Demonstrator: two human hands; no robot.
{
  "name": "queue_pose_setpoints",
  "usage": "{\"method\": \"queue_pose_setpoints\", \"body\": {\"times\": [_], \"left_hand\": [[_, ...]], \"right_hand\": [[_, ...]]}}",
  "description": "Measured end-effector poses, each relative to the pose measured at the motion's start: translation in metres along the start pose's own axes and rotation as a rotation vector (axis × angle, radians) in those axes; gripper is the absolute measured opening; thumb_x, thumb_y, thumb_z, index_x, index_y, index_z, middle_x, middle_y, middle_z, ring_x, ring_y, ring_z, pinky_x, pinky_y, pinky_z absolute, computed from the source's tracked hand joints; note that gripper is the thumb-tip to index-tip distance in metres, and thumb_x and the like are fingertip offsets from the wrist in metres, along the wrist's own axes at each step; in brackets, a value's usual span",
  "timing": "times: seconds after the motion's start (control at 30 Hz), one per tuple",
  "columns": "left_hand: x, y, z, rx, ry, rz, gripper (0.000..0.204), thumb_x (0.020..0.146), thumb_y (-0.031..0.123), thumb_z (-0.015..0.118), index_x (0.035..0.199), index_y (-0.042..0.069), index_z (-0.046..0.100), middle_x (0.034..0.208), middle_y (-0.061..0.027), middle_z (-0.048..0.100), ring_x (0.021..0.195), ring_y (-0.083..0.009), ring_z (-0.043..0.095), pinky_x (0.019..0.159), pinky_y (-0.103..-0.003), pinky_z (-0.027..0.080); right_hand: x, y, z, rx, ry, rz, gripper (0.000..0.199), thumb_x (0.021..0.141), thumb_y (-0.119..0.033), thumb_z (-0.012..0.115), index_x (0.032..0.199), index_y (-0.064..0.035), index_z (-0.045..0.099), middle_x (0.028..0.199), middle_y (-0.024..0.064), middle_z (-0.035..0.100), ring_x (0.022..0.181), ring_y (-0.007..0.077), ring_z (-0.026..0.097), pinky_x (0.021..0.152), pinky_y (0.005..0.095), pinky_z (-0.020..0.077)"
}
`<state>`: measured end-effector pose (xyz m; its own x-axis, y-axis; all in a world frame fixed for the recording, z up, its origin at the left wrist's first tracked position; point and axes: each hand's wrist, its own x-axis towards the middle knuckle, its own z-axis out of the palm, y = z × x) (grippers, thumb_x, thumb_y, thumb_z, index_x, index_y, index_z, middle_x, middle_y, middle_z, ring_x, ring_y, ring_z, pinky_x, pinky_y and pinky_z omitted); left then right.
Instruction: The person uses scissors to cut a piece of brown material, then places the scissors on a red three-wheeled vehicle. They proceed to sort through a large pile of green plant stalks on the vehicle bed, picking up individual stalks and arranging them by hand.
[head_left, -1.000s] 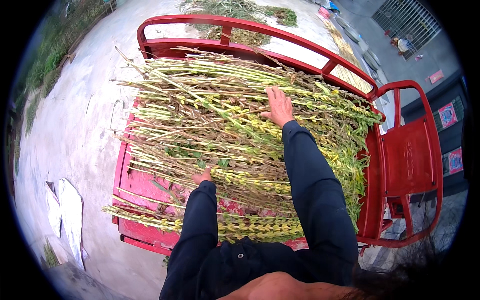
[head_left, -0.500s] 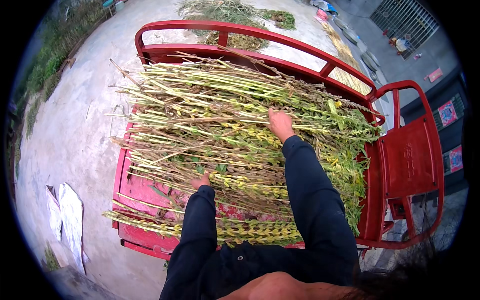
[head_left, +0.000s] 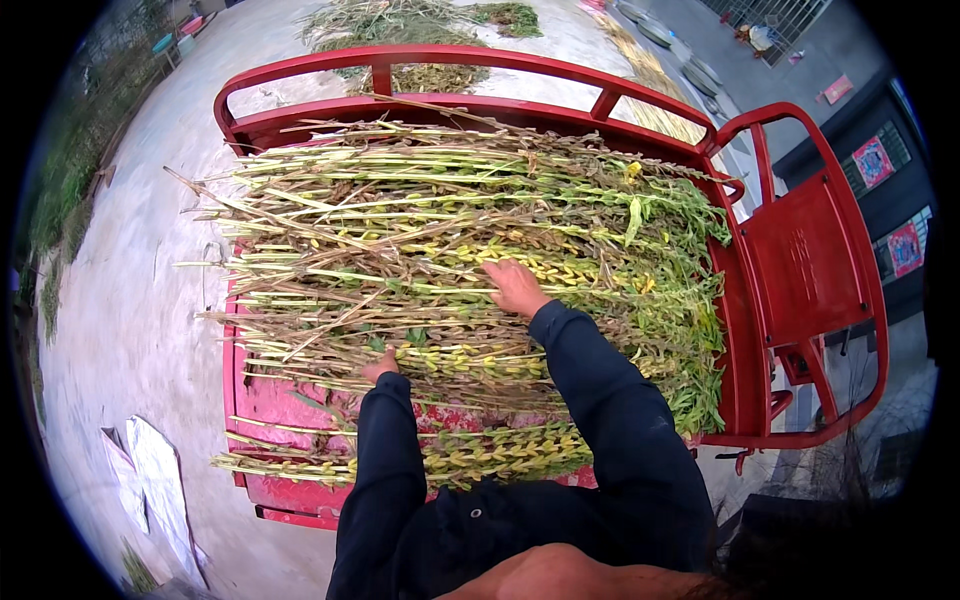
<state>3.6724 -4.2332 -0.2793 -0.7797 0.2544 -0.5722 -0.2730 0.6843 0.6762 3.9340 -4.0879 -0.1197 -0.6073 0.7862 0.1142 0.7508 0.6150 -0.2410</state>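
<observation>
A thick layer of cut sesame stalks (head_left: 440, 230), yellow-green and brown with pods along them, lies lengthwise across the bed of a red cargo cart (head_left: 290, 398). My right hand (head_left: 516, 288) presses into the middle of the layer, its fingers curled over some stalks. Nearer and to the left, my left hand (head_left: 380, 366) is at the near edge of the layer, thumb up; its other fingers are sunk among the stalks. A separate thin row of podded stalks (head_left: 500, 455) lies along the bed's near side, below both hands.
A red rail (head_left: 480, 58) bounds the cart's far side, and a red end panel (head_left: 805, 270) its right. Beyond the rail, heaps of dried plants (head_left: 390, 25) lie on the concrete ground (head_left: 130, 300). White sacks (head_left: 160, 480) lie at the lower left.
My right hand has come nearer across the stalks, closer to my left hand. The left hand has hardly moved against the stalks. The whole view has shifted and turned slightly.
</observation>
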Motion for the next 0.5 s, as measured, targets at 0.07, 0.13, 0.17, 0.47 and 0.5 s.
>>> {"method": "queue_pose_setpoints", "body": {"times": [0.07, 0.13, 0.17, 0.47, 0.5], "left_hand": [[0.003, -0.002, 0.003, -0.037, 0.018, -0.008, 0.088, 0.055, 0.023, 0.083, 0.118, -0.012, 0.031, 0.116, -0.0287, 0.045, 0.107, -0.0375, 0.047, 0.088, -0.042, 0.040], [0.009, -0.009, 0.000, -0.066, 0.065, -0.020, 0.089, 0.055, 0.023, 0.083, 0.118, -0.011, 0.031, 0.117, -0.0282, 0.044, 0.108, -0.0375, 0.046, 0.089, -0.042, 0.040], [0.021, -0.015, -0.002, -0.093, 0.087, -0.030, 0.089, 0.054, 0.023, 0.084, 0.117, -0.010, 0.031, 0.117, -0.0279, 0.044, 0.108, -0.0374, 0.046, 0.090, -0.042, 0.039], [-0.023, 0.022, -0.009, 0.024, 0.052, -0.115, 0.088, 0.061, 0.022, 0.080, 0.125, -0.008, 0.027, 0.120, -0.0272, 0.043, 0.109, -0.0376, 0.046, 0.094, -0.040, 0.038], [-0.021, 0.025, -0.010, 0.026, 0.061, -0.102, 0.088, 0.061, 0.023, 0.080, 0.125, -0.008, 0.027, 0.120, -0.0274, 0.043, 0.109, -0.0378, 0.046, 0.094, -0.041, 0.038]], "right_hand": [[0.014, -0.005, -0.024, 0.014, 0.032, -0.046, 0.043, 0.071, -0.024, 0.065, 0.109, -0.0084, 0.052, 0.091, 0.0174, 0.053, 0.086, 0.0318, 0.051, 0.072, 0.0414, 0.0440], [0.033, -0.006, -0.042, 0.134, 0.143, -0.102, 0.051, 0.071, -0.038, 0.068, 0.108, -0.0079, 0.052, 0.097, 0.0161, 0.051, 0.091, 0.0318, 0.050, 0.077, 0.0405, 0.0432], [0.049, -0.013, -0.053, 0.199, 0.174, -0.083, 0.048, 0.074, -0.038, 0.065, 0.108, -0.0067, 0.052, 0.099, 0.0155, 0.051, 0.094, 0.0314, 0.050, 0.080, 0.0412, 0.0423], [0.082, 0.003, -0.037, -0.623, 0.002, 0.134, 0.026, 0.076, -0.037, 0.059, 0.080, -0.0118, 0.062, 0.076, 0.0027, 0.056, 0.085, 0.0202, 0.049, 0.071, 0.0458, 0.0343], [0.081, 0.002, -0.035, -0.622, 0.013, 0.108, 0.025, 0.076, -0.037, 0.059, 0.078, -0.0123, 0.062, 0.074, 0.0022, 0.055, 0.082, 0.0200, 0.049, 0.070, 0.0450, 0.0337]]}}
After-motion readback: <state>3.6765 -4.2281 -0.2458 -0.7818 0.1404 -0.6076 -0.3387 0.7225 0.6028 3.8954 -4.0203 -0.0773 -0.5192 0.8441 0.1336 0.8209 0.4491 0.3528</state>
